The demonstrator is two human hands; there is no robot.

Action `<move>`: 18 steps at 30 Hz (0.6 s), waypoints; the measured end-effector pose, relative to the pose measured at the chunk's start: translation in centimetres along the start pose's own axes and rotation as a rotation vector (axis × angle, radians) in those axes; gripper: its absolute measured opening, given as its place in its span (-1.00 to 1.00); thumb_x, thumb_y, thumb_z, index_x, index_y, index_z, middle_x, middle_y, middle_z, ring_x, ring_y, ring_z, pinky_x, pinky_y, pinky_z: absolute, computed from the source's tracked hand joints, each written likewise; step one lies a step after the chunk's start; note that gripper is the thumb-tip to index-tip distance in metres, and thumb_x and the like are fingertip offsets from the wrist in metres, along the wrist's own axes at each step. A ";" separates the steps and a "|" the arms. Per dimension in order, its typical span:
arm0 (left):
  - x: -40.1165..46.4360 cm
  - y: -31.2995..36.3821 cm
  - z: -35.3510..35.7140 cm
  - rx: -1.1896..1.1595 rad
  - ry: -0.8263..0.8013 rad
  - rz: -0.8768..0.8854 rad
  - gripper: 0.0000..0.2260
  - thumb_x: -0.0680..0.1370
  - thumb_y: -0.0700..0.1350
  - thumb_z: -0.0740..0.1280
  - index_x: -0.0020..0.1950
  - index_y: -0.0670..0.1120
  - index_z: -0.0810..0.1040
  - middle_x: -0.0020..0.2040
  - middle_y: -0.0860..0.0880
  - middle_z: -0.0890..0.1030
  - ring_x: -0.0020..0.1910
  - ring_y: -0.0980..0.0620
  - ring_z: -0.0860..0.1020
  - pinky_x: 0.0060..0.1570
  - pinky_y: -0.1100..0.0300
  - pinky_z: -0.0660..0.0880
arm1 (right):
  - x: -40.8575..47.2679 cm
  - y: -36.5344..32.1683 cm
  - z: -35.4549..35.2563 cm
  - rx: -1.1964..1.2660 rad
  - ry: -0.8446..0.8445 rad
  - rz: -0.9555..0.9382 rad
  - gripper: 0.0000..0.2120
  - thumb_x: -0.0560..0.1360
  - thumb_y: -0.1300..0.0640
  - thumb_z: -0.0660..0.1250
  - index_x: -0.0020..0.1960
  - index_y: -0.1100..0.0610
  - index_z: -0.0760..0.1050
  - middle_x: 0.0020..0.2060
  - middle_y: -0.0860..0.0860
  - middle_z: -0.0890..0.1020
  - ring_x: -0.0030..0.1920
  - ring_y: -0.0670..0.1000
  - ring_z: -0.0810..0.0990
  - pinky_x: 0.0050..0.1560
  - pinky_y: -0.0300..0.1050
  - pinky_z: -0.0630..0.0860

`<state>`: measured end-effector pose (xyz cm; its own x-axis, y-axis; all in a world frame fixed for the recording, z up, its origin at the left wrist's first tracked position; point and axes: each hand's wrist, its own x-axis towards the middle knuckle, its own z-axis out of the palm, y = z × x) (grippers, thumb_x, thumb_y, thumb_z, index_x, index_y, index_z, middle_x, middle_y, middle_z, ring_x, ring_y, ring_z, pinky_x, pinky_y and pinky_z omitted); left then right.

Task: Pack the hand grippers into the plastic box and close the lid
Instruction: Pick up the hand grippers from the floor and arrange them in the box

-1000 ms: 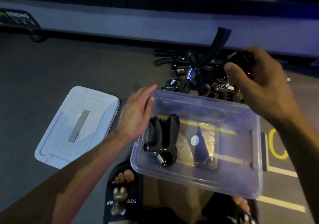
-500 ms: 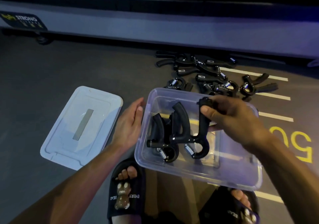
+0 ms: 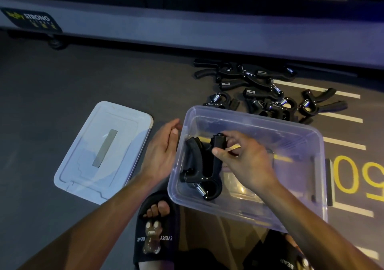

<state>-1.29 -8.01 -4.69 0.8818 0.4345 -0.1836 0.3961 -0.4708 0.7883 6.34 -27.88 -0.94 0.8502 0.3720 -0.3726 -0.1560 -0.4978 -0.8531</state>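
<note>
A clear plastic box stands open on the dark floor in front of me. Two black hand grippers with steel springs lie together at its left end. My right hand is inside the box, thumb and fingers pinched on the upper handle of the nearer hand gripper. My left hand is just outside the box's left wall, palm toward it and fingers apart, holding nothing. The box's pale lid lies flat on the floor to the left.
Several more black hand grippers lie in a loose pile on the floor just behind the box. A long grey machine base runs across the back. My feet in black slippers are under the box's near edge.
My right hand carried a hand gripper from the pile down into the box and set it against the one lying there. My left hand stayed by the box's left wall.
</note>
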 end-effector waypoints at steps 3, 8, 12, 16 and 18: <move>0.0 0.4 -0.2 0.010 0.002 0.000 -0.65 0.73 0.04 0.07 0.50 0.06 0.38 0.27 0.20 0.48 0.14 0.38 0.45 0.04 0.63 0.28 | -0.5 0.0 -0.2 -0.308 -0.052 -0.052 -0.30 0.40 0.02 0.53 0.47 0.00 0.33 -0.17 -0.15 0.58 -0.11 -0.14 0.63 -0.05 -0.35 0.51; -0.1 1.8 -0.9 -0.098 -0.011 -0.035 -0.62 0.68 0.11 0.17 0.51 0.15 0.35 0.38 0.18 0.47 0.21 0.37 0.46 0.04 0.53 0.35 | -1.3 -0.3 -0.4 -0.333 -0.174 0.044 -0.25 0.40 0.03 0.53 0.48 -0.08 0.24 -0.20 -0.16 0.55 -0.24 -0.11 0.61 -0.06 -0.08 0.64; -0.2 2.5 -0.8 -0.023 -0.130 0.068 -0.38 0.54 0.19 0.40 0.53 0.23 0.22 0.42 0.20 0.40 0.37 0.24 0.39 0.31 0.14 0.42 | -1.7 -0.3 -0.2 -0.233 -0.296 0.182 -0.35 0.45 0.07 0.48 0.44 -0.09 0.27 -0.17 -0.28 0.45 -0.26 -0.08 0.62 -0.37 -0.20 0.62; -0.5 2.5 0.1 -0.037 -0.147 0.066 -0.20 0.47 0.10 0.51 0.59 0.18 0.12 0.52 0.19 0.31 0.48 0.20 0.32 0.44 -0.05 0.39 | -1.2 0.4 -0.1 -0.302 -0.324 0.168 -0.47 0.46 -0.01 0.46 0.37 -0.01 0.38 0.10 -0.09 0.60 0.01 0.03 0.65 -0.09 0.00 0.67; -0.5 2.6 0.3 -0.024 -0.131 0.071 -0.18 0.47 0.07 0.51 0.60 0.15 0.11 0.53 0.17 0.30 0.47 0.20 0.32 0.44 -0.03 0.40 | -1.1 0.6 0.2 -0.413 -0.335 0.148 -0.52 0.48 -0.07 0.42 0.34 0.01 0.40 0.17 0.04 0.62 0.08 0.06 0.64 0.00 0.06 0.64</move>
<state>-0.67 -9.68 -2.68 0.9336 0.2965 -0.2009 0.3271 -0.4774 0.8155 5.20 -28.41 -1.13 0.6170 0.4705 -0.6308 0.0059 -0.8043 -0.5942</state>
